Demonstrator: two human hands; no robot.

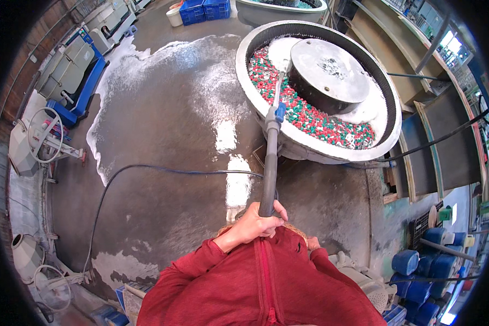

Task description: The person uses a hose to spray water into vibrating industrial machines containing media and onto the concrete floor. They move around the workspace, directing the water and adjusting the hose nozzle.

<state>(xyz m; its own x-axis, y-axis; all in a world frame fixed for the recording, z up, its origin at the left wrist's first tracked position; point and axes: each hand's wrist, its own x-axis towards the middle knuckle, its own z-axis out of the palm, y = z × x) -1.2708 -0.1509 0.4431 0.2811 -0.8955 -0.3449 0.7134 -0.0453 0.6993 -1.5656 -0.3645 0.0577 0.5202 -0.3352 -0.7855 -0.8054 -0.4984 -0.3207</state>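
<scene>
My left hand point(257, 223) is wrapped round the lower end of a grey pipe point(270, 168) in front of my red jacket. A blue valve point(280, 112) sits near the pipe's far end. Beyond the valve, a narrow pale stretch, nozzle or water stream, reaches over a large round tub point(245, 81). Inside lie many small red, green and white pieces point(304, 117) with white foam point(281, 50) around them. A grey domed hub point(331, 68) rises from the tub's middle. Only part of my right hand point(313, 243) shows, low beside my waist; its fingers are hidden.
A dark hose point(146, 166) curves over the wet floor point(163, 125), which carries foam. Machines with handwheels point(44, 135) line the left. Blue crates point(201, 11) and a second tub point(282, 15) stand at the back. Wooden troughs point(445, 136) and blue drums point(418, 274) are on the right.
</scene>
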